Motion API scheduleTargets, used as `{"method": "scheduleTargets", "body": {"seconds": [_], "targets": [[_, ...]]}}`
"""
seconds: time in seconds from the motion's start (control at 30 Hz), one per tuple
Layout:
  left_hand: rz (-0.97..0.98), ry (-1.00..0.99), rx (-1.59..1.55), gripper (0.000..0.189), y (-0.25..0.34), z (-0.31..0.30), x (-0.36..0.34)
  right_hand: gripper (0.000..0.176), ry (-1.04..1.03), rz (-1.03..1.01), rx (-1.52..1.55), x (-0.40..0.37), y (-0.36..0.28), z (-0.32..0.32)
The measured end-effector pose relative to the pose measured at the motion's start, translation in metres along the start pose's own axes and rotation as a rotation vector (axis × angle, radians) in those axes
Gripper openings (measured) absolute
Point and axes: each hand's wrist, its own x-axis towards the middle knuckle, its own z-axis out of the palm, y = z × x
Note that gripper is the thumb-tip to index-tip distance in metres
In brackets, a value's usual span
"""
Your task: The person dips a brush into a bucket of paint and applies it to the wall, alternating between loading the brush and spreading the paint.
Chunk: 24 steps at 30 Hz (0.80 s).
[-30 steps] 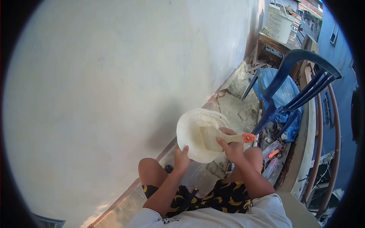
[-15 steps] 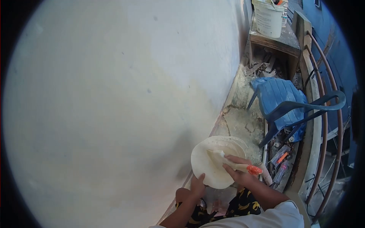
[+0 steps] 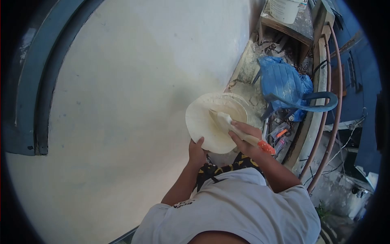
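My left hand (image 3: 198, 151) grips the near left edge of a round, pale plate-like piece (image 3: 199, 122), its thumb on top. My right hand (image 3: 247, 138) is closed round the pale handle of a brush-like tool (image 3: 252, 140) with a red-orange end. The tool's whitish head rests on or just over the pale surface. Behind the piece shows a round rim (image 3: 243, 106); whether it is a separate container I cannot tell.
A pale wall (image 3: 122, 101) fills the left, with a blue-grey frame (image 3: 36, 81). At right stand a blue plastic chair (image 3: 280, 83), a wooden stand (image 3: 290, 30) holding a white bucket (image 3: 284, 10), and a brown metal railing (image 3: 334, 122).
The view has tilted and shifted, so my shirt and the blue-grey frame now show. Hands, plate-like piece and tool appear higher and further left, still held alike.
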Motion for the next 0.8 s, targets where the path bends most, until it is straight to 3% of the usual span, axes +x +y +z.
{"method": "scheduleTargets", "body": {"seconds": [0.13, 0.23, 0.3, 0.33, 0.4, 0.63, 0.67, 0.7, 0.77, 0.8], "targets": [[-0.01, -0.011, -0.057, 0.041, 0.035, 0.017, -0.032, 0.029, -0.142, 0.054, 0.008, 0.007, -0.026, -0.002], [0.028, -0.034, -0.084, 0.04, 0.054, 0.011, -0.03, 0.032, -0.053, 0.047, -0.02, 0.023, -0.041, 0.01], [0.029, -0.078, -0.069, 0.04, 0.057, -0.002, -0.033, 0.035, 0.169, 0.224, 0.311, 0.018, -0.045, 0.024], [0.026, -0.084, -0.039, 0.04, 0.058, -0.008, -0.029, 0.035, 0.189, 0.215, 0.299, 0.018, -0.048, 0.025], [0.024, -0.113, -0.01, 0.039, 0.067, -0.017, -0.024, 0.038, 0.247, 0.485, 0.458, 0.019, -0.054, 0.022], [-0.002, -0.187, 0.031, 0.039, 0.081, -0.029, -0.026, 0.034, 0.372, 0.238, 0.284, -0.005, -0.074, 0.042], [0.002, -0.187, 0.024, 0.039, 0.08, -0.025, -0.024, 0.033, 0.215, 0.206, 0.091, -0.004, -0.074, 0.036], [0.009, -0.185, 0.023, 0.039, 0.078, -0.022, -0.021, 0.033, 0.213, 0.2, 0.094, -0.003, -0.071, 0.033], [0.01, -0.163, 0.024, 0.039, 0.072, -0.017, -0.016, 0.032, 0.012, 0.234, 0.005, 0.001, -0.066, 0.03], [0.025, -0.161, 0.023, 0.039, 0.07, -0.013, -0.012, 0.034, 0.049, 0.201, 0.084, 0.004, -0.06, 0.031]]}}
